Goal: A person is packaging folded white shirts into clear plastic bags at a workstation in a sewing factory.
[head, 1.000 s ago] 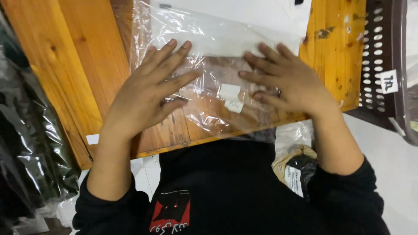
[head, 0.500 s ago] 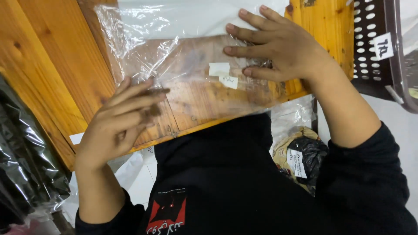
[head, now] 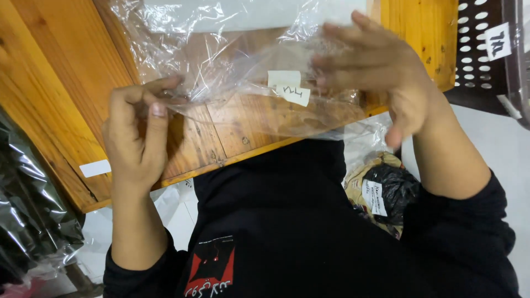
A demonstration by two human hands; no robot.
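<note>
Wooden table [head: 66,83] across the upper frame; dark perforated crate [head: 486,55] at upper right; black glossy bags [head: 27,204] at lower left. Clear plastic bag [head: 232,72] with two white labels [head: 290,88] at upper centre. Left hand [head: 135,135], centre left, pinching its left edge; right hand [head: 381,72], blurred, fingers spread over its right end.
</note>
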